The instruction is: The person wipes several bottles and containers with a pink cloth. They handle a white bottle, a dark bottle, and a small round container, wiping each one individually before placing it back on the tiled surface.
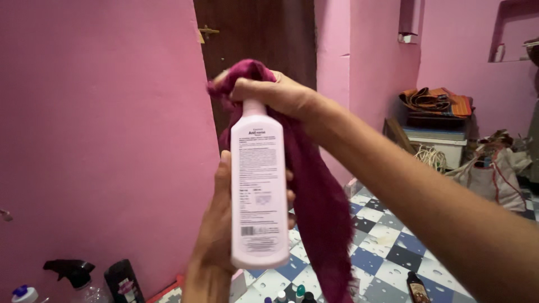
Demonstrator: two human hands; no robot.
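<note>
My left hand (216, 224) holds a tall pale pink bottle (259, 191) upright by its lower back, label side toward me. My right hand (275, 92) grips a dark magenta cloth (323, 213) and presses it over the bottle's top, so the cap is hidden. The cloth hangs down behind and to the right of the bottle.
A pink wall (101, 140) fills the left and a dark brown door (252, 33) stands behind. On the floor at lower left sit a black-topped spray bottle (76, 275) and a dark bottle (124, 282). Checkered tiles (387, 247), a small brown bottle (418, 289), stacked boxes and bags lie to the right.
</note>
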